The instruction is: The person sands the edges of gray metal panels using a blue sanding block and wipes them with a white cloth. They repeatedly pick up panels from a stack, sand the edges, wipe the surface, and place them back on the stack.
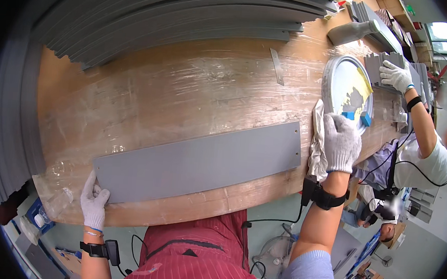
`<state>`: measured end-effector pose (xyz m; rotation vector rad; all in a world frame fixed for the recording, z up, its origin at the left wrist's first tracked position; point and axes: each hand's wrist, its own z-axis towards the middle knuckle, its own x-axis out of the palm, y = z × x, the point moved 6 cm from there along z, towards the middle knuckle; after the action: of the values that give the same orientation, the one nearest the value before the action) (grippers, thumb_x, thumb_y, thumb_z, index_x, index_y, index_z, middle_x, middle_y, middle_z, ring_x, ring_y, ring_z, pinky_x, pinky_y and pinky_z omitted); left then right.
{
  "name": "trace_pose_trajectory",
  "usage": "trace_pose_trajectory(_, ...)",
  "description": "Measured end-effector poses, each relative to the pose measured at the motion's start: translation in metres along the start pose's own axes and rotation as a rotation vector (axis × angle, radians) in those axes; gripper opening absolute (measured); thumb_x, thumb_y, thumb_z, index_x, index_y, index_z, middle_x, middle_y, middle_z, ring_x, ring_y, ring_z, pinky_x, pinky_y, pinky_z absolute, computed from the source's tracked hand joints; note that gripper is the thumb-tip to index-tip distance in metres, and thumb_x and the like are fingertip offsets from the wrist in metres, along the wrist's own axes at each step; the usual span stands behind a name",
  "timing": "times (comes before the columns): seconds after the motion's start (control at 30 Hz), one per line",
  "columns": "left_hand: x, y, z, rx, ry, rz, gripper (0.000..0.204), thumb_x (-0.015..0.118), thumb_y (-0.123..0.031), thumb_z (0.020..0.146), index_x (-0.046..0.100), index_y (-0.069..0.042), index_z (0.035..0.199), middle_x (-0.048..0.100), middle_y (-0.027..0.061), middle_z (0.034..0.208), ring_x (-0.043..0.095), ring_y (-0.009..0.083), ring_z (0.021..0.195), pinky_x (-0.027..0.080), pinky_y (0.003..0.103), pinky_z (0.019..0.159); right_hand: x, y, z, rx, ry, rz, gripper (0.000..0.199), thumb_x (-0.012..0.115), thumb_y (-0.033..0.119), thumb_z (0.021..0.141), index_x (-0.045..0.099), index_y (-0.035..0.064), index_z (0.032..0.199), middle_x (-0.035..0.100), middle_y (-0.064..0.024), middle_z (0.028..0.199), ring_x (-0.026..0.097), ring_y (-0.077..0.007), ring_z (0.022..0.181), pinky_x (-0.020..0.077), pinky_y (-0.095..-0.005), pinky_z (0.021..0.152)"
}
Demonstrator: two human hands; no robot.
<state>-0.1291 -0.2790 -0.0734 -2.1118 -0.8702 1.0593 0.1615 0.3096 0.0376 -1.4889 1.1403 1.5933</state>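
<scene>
A long flat grey panel (198, 161) with small holes near its ends lies slantwise across the near side of the table. My left hand (94, 203), in a white knit glove, grips its near left corner, fingers along the short edge. My gloved right hand (340, 144) is at the near rim of a round, pale grey lid-like tray (329, 77), its fingers curled. Yellow and grey paste (357, 100) is smeared in the tray. Two small blue pieces (366, 118) show by my right fingertips; whether I hold one is hidden. A crumpled whitish cloth (317, 141) lies beside that hand.
Stacked grey panels (191, 11) fill the far left. Clear film covers the wooden table (185, 89), where a thin metal strip (277, 66) lies. A grey bottle (353, 32) lies beyond the tray. At right, a co-worker's gloved hand (396, 75) touches grey parts.
</scene>
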Motion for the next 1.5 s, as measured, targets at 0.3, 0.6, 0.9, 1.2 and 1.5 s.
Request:
trace_pose_trajectory(0.3,0.006,-0.011,-0.001,-0.057,-0.041,-0.035,0.071,0.064,0.008,0.076,0.048,0.002,0.145,0.044,-0.0067,0.080,0.042,0.0030,0.067,0.040,0.016,0.061,0.095,0.133,0.100,-0.072,0.063,-0.073,0.025,0.065,0.026,0.087,0.073,0.0061,0.101,0.072,-0.0218,0.101,0.069,-0.0379,0.100,0.0543,-0.0436,0.086)
trace_pose_trajectory(0.6,0.006,-0.005,0.001,-0.026,-0.009,-0.046,0.071,0.066,0.006,0.078,0.047,0.002,0.146,0.043,-0.0075,0.079,0.042,0.0028,0.067,0.039,0.017,0.061,0.076,0.112,0.048,-0.103,-0.029,0.510,0.033,0.063,0.012,0.079,0.068,0.0035,0.110,0.071,-0.0187,0.088,0.069,-0.0341,0.080,0.0539,-0.0414,0.079)
trace_pose_trajectory(0.9,0.007,-0.009,0.000,0.018,0.025,0.013,0.070,0.067,0.003,0.081,0.046,-0.001,0.148,0.041,-0.0080,0.076,0.040,0.0029,0.065,0.038,0.017,0.058,0.096,0.095,-0.150,-0.315,-0.363,0.266,0.031,0.070,0.007,0.084,0.069,0.0087,0.115,0.065,-0.0096,0.085,0.065,-0.0281,0.072,0.0549,-0.0381,0.067)
trace_pose_trajectory(1.2,0.003,-0.005,-0.002,0.057,0.026,-0.040,0.067,0.070,0.001,0.081,0.049,0.000,0.146,0.047,-0.0062,0.074,0.044,0.0034,0.064,0.041,0.019,0.057,0.113,0.133,-0.179,-0.265,-0.450,0.318,0.039,0.070,0.009,0.079,0.067,0.0110,0.117,0.060,-0.0078,0.075,0.061,-0.0265,0.062,0.0504,-0.0383,0.055)
trace_pose_trajectory(1.5,0.003,-0.003,-0.001,0.123,0.034,-0.050,0.064,0.070,0.001,0.082,0.052,0.001,0.143,0.048,-0.0065,0.073,0.044,0.0028,0.064,0.040,0.019,0.058,0.110,0.158,-0.230,-0.340,-0.342,0.330,0.036,0.066,0.001,0.081,0.068,0.0092,0.115,0.064,-0.0085,0.078,0.065,-0.0259,0.067,0.0545,-0.0388,0.061)
